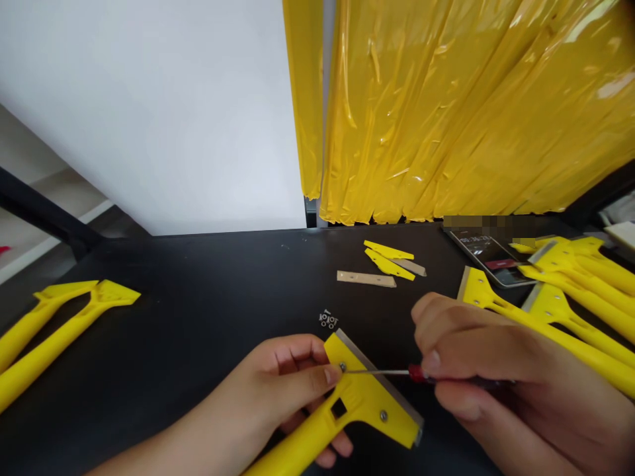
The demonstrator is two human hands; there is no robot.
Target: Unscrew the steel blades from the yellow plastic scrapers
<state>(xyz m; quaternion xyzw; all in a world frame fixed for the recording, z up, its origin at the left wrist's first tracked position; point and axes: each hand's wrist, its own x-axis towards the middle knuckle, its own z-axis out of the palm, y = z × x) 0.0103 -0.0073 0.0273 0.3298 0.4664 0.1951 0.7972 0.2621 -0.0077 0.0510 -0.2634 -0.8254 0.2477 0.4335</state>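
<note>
1. The yellow scraper is a plastic tool with a wide, flat head and a long handle that runs down toward the lower edge of the view. A thin metal blade lines the far edge of its head. Two small screws sit in the head, and a square hole marks the neck. It is held just above the table, low in the middle of the view.
2. The left hand grips the scraper at the neck, fingers curled under the handle and the thumb pressed flat on the head beside the upper screw.
3. The right hand is clenched around a screwdriver with a red collar. Its thin shaft lies almost level, and its tip meets the upper screw next to the left thumb.
4. A small cluster of loose screws and nuts lies on the table just beyond the scraper.
5. Farther back lie a bare blade strip and two yellow clamp pieces, near one another.
6. More scrapers are heaped on the right, close behind the right hand, beside a phone.
7. Two scraper bodies lie well apart at the left.
8. Yellow plastic sheeting hangs behind the table.
</note>
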